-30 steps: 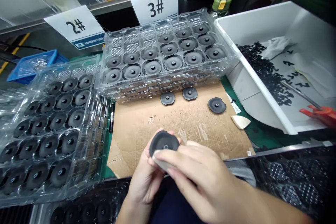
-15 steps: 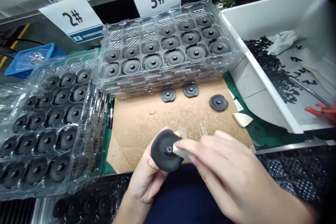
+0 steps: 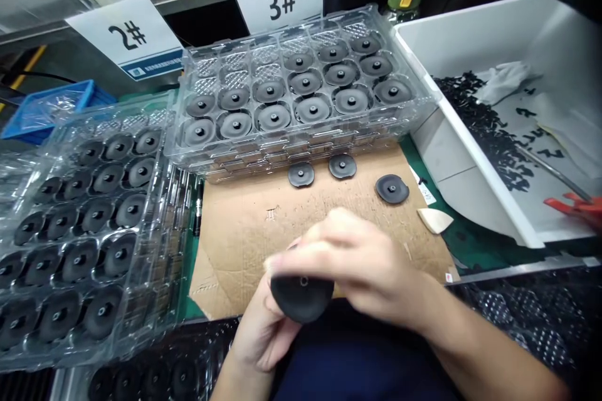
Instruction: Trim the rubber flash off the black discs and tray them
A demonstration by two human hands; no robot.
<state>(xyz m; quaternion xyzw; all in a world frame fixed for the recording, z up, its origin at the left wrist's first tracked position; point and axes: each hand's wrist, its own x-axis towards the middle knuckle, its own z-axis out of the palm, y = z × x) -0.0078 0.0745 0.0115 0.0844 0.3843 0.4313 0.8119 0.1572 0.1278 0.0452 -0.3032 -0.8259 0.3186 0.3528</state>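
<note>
My left hand [image 3: 263,332] grips a round black rubber-like disc [image 3: 303,302] from below and the left, its hub facing up. Across the disc's upper part lies my right hand [image 3: 343,257], blurred by motion, with its fingers closed together. A small pale tip [image 3: 269,264] shows at those fingertips, by the disc's upper left edge; the rest of the small white piece is hidden. Beyond the hands, three similar discs, one of them a loose black disc [image 3: 392,188], rest on a cardboard sheet [image 3: 235,232].
A stack of clear trays [image 3: 282,160] with black discs stands behind the cardboard; another tray stack [image 3: 162,225] is at left. On the right are a white bin [image 3: 475,156] with small black parts, red-handled pliers [image 3: 576,203] and a pale pointed piece [image 3: 436,220].
My right hand has moved left and over the disc, from beside its hub to its upper edge. My left hand still holds the disc, now slightly lower in view.
</note>
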